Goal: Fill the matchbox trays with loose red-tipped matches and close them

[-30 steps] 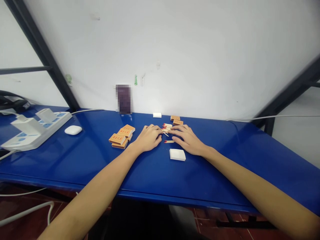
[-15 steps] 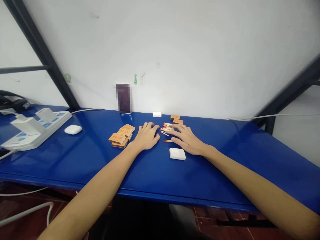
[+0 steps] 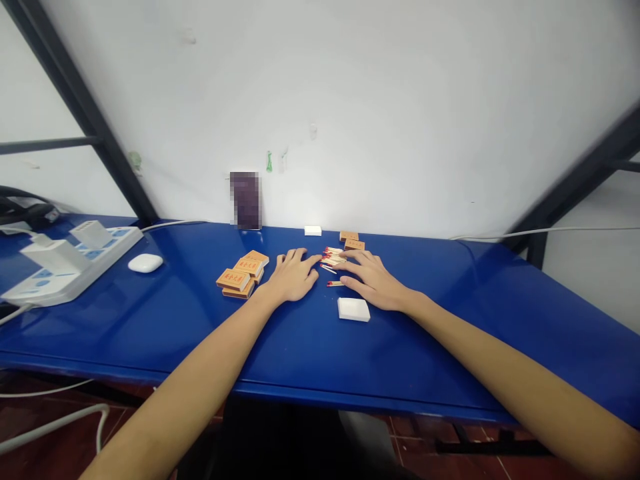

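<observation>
A small pile of red-tipped matches [image 3: 332,257] lies on the blue table [image 3: 150,313] between my two hands. My left hand [image 3: 294,275] rests flat on the table just left of the pile, fingers stretched toward it. My right hand [image 3: 370,278] lies flat just right of the pile, fingers spread and reaching into the matches. One loose match [image 3: 334,284] lies near my right thumb. A white inner matchbox tray [image 3: 354,309] sits in front of my right hand. A stack of orange matchboxes [image 3: 243,273] is to the left of my left hand.
Two more orange matchboxes [image 3: 351,241] and a small white tray [image 3: 313,231] lie near the wall behind the pile. A white power strip with chargers [image 3: 65,259] and a white earbud case [image 3: 145,263] sit at the left. Black frame struts rise on both sides.
My left hand has drawn back slightly from the match pile and its fingers have spread. The right hand stays at the pile. The view has shifted a little.
</observation>
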Tool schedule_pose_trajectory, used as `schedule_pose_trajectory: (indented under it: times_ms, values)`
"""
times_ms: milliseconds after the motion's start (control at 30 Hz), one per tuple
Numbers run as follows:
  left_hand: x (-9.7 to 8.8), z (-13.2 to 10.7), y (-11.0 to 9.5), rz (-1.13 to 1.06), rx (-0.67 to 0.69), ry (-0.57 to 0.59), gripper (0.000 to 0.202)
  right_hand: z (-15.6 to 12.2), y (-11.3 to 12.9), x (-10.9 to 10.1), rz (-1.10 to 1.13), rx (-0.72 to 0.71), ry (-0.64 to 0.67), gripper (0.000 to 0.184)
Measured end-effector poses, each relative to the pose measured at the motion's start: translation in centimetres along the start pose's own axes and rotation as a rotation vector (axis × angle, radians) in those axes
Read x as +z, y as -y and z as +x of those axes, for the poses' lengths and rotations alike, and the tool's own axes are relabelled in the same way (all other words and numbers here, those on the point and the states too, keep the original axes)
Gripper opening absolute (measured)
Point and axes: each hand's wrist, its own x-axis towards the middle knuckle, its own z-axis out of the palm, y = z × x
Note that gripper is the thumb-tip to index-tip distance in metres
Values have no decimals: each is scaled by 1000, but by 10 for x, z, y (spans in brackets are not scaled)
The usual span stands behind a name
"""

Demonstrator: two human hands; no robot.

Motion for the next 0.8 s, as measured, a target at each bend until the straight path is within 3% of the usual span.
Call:
schedule_pose_trajectory:
  times_ms: [800]
  values:
    - [0, -1, -2, 42, 11, -26, 45, 1, -6, 6, 18, 57, -52, 45]
